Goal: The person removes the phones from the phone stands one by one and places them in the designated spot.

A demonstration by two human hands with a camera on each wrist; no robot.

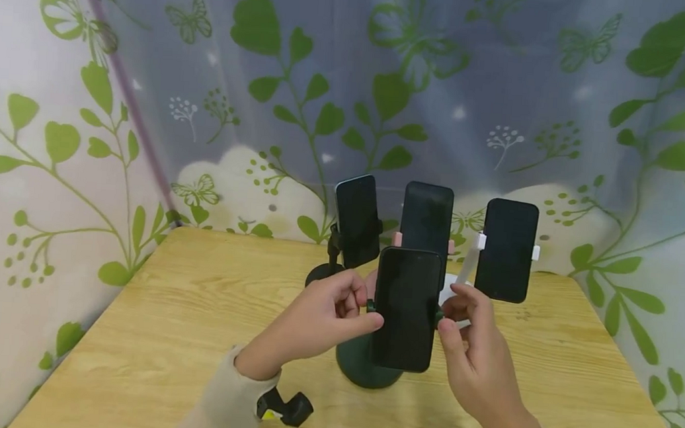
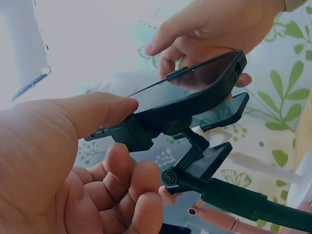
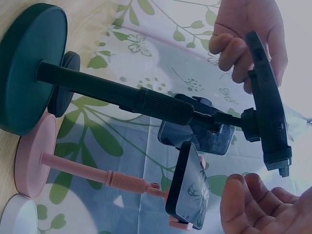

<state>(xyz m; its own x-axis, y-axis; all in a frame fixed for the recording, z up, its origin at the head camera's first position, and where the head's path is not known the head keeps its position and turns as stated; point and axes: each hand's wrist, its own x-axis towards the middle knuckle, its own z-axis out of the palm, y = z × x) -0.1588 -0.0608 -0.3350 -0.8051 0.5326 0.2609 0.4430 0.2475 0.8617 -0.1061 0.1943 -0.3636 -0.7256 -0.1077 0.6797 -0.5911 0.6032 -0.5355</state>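
Observation:
A black phone [image 1: 406,311] sits screen up in the side clamps of a dark green phone stand [image 1: 367,368]. My left hand [image 1: 329,316] is at the phone's left edge. In the left wrist view its thumb [image 2: 114,108] lies on that edge, with the curled fingers [image 2: 129,170] beneath the green clamp [image 2: 130,135], so thumb and forefinger pinch it. Beside the opposite edge is my right hand [image 1: 481,356], its fingers loosely bent. The right wrist view shows a gap between its fingertips [image 3: 239,190] and the clamp.
Behind stand three more phones on holders: one in a black stand [image 1: 334,246], one in a pink stand [image 3: 80,168], one in a white holder [image 1: 535,253]. They stand close together on the wooden table [image 1: 180,322]. A leaf-patterned curtain [image 1: 302,105] hangs behind.

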